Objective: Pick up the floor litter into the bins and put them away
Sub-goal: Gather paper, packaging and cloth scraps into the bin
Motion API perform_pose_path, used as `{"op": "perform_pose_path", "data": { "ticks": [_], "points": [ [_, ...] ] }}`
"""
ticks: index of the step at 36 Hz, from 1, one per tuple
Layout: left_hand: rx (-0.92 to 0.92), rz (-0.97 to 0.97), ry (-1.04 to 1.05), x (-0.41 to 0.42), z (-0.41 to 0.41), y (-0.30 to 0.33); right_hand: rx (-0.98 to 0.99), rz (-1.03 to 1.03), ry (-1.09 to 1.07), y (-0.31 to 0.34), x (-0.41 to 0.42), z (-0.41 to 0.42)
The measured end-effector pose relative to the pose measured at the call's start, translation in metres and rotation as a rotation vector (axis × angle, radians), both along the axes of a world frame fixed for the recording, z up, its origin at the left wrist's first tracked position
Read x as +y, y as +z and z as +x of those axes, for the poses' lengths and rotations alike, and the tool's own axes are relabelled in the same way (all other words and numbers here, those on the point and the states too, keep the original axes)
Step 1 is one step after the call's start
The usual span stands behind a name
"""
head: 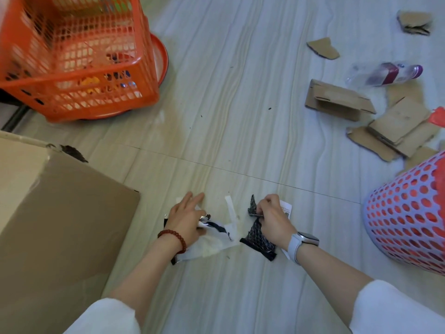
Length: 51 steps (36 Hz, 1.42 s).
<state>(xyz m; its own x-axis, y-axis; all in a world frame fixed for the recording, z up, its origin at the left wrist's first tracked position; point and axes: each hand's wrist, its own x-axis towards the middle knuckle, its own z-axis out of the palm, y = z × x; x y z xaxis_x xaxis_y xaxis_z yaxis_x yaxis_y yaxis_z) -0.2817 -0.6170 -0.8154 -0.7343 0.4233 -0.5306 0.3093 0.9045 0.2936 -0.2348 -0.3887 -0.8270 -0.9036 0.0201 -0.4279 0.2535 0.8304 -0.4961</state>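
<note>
My left hand (186, 216) rests on white crumpled paper scraps (214, 242) on the tiled floor, thumb pinching a silvery black wrapper bit (204, 218). My right hand (273, 218) is closed on a black mesh net piece (258, 239), with a small printed white slip (286, 208) behind it. An orange mesh basket (79, 61) stands at the far left with litter inside. A lilac perforated bin (407, 218) with a red liner stands at the right edge.
A large cardboard box (60, 225) lies at the left beside my left arm. Torn cardboard pieces (342, 102) and a crushed plastic bottle (387, 73) are scattered at the far right. A white paper strip (231, 210) lies between my hands.
</note>
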Motion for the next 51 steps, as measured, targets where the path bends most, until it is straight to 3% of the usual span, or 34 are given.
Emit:
{"op": "perform_pose_path", "data": {
  "ticks": [5,12,17,20,27,34,39,41,48,51],
  "points": [
    [0.097,-0.103,-0.135,0.001,-0.001,0.001,-0.001,0.008,0.017,0.002,0.001,0.001],
    [0.142,-0.378,-0.069,0.009,-0.004,0.011,-0.004,0.071,0.028,0.009,-0.003,0.008],
    [0.319,-0.355,-0.072,0.011,0.017,0.019,-0.045,0.049,0.015,0.015,-0.008,0.013],
    [0.487,-0.173,0.018,0.011,0.028,0.021,-0.024,-0.027,-0.037,0.031,-0.003,0.007],
    [0.480,0.329,0.476,0.080,-0.004,0.101,0.247,-0.166,-0.103,0.146,0.030,-0.028],
    [0.566,0.744,0.405,0.186,-0.014,0.199,0.632,-0.182,-0.320,0.266,0.119,-0.005],
    [0.428,0.944,0.252,0.263,0.003,0.251,0.743,-0.178,-0.622,0.301,0.207,0.042],
    [0.358,0.923,0.129,0.290,0.014,0.262,0.748,-0.151,-0.718,0.307,0.238,0.064],
    [-0.053,0.526,-0.280,0.379,0.042,0.245,0.672,-0.017,-0.859,0.307,0.305,0.122],
    [0.196,0.288,-0.331,0.396,0.050,0.223,0.656,-0.039,-0.879,0.300,0.318,0.131]
  ]
}}
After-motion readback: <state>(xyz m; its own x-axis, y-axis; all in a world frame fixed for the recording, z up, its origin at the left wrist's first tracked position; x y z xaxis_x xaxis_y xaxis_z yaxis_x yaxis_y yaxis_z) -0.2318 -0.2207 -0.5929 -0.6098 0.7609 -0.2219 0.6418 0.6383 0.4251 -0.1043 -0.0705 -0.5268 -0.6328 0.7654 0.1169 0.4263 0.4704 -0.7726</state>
